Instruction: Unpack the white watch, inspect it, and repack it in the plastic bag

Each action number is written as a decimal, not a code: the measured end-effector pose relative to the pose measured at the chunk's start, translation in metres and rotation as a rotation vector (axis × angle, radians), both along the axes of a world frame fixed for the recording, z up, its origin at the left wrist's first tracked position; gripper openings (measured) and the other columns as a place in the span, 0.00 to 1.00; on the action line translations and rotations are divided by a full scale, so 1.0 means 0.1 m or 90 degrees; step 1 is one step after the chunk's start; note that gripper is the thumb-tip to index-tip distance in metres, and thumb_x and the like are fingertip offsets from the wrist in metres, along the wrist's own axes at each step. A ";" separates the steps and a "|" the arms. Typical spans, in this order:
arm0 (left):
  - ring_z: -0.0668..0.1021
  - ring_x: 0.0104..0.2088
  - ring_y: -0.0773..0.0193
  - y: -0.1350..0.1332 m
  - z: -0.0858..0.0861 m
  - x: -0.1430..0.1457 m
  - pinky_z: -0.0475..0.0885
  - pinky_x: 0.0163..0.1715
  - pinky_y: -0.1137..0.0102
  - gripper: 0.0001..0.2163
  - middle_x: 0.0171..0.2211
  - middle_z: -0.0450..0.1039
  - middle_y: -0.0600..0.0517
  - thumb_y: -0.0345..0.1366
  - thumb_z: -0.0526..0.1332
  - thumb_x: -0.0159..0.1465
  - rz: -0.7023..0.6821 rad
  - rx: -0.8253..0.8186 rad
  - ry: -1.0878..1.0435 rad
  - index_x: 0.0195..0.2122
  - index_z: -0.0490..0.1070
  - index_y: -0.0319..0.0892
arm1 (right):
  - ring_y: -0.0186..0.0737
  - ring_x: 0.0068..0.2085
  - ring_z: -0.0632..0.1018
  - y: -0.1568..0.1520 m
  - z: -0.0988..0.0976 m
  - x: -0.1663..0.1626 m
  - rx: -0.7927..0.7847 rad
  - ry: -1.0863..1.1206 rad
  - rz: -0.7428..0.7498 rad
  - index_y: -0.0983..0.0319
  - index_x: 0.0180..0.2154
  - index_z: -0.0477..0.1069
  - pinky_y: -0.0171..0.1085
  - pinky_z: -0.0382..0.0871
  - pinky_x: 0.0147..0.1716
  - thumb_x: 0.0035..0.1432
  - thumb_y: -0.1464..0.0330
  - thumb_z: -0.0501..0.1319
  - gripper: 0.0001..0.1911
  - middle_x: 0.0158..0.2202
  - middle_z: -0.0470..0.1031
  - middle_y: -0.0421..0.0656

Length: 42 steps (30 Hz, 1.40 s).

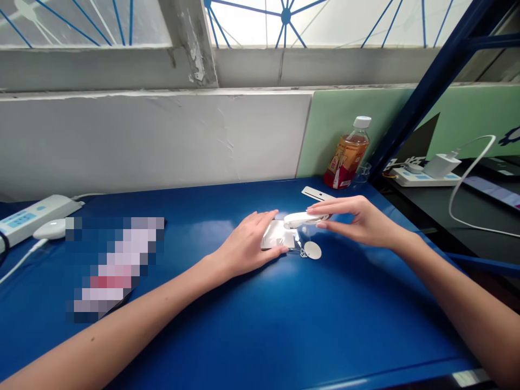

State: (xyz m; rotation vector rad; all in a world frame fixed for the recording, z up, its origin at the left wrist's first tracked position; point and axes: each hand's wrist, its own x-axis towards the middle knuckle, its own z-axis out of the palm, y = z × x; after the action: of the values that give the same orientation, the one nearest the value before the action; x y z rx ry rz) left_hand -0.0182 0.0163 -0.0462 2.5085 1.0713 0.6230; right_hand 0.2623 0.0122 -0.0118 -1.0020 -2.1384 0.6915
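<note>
My left hand rests on the blue table, its thumb and fingers closed around the near and far edges of a small flat white case that looks partly covered in clear plastic. Just above the case's right side, my right hand pinches a white elongated bundle, which looks like a coiled cable; its exact kind is hard to tell. A round white tag with a small chain lies right of the case. Behind my right fingers lies a white strip with a slot, partly hidden by them.
A drink bottle stands at the back right, beside a blue metal post. A power strip, a white plug with a cable and a blurred-out flat object are at left. Another power strip sits at right.
</note>
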 end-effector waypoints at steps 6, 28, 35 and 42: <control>0.74 0.56 0.45 -0.03 -0.01 0.01 0.68 0.54 0.55 0.22 0.54 0.73 0.40 0.51 0.61 0.65 0.013 0.021 0.016 0.54 0.70 0.42 | 0.54 0.48 0.81 0.05 0.02 0.11 -0.039 -0.053 0.019 0.57 0.47 0.81 0.48 0.77 0.47 0.56 0.63 0.68 0.16 0.46 0.82 0.46; 0.71 0.60 0.48 -0.02 -0.07 0.01 0.67 0.58 0.53 0.21 0.57 0.71 0.39 0.47 0.56 0.70 -0.027 0.108 0.041 0.57 0.66 0.38 | 0.46 0.44 0.81 0.09 -0.23 -0.02 0.115 -0.225 0.063 0.57 0.49 0.78 0.43 0.76 0.45 0.61 0.69 0.63 0.14 0.49 0.81 0.43; 0.55 0.69 0.51 -0.04 -0.07 0.01 0.51 0.67 0.51 0.26 0.68 0.56 0.41 0.47 0.48 0.73 -0.058 0.053 0.146 0.67 0.54 0.37 | 0.46 0.45 0.80 0.04 -0.26 -0.11 0.165 -0.227 0.052 0.57 0.50 0.78 0.44 0.75 0.46 0.64 0.67 0.60 0.14 0.51 0.80 0.45; 0.52 0.70 0.52 -0.06 -0.05 0.02 0.51 0.67 0.53 0.27 0.69 0.53 0.42 0.48 0.45 0.73 -0.054 0.035 0.176 0.68 0.52 0.37 | 0.46 0.43 0.81 0.05 -0.27 -0.11 0.164 -0.213 -0.001 0.57 0.44 0.81 0.44 0.76 0.44 0.64 0.65 0.61 0.11 0.44 0.82 0.45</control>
State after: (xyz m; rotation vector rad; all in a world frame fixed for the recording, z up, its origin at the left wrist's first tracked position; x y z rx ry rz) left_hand -0.0160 0.0106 -0.0511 2.7298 1.0424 0.2910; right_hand 0.2515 0.0172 -0.0388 -1.0325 -2.4361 0.2461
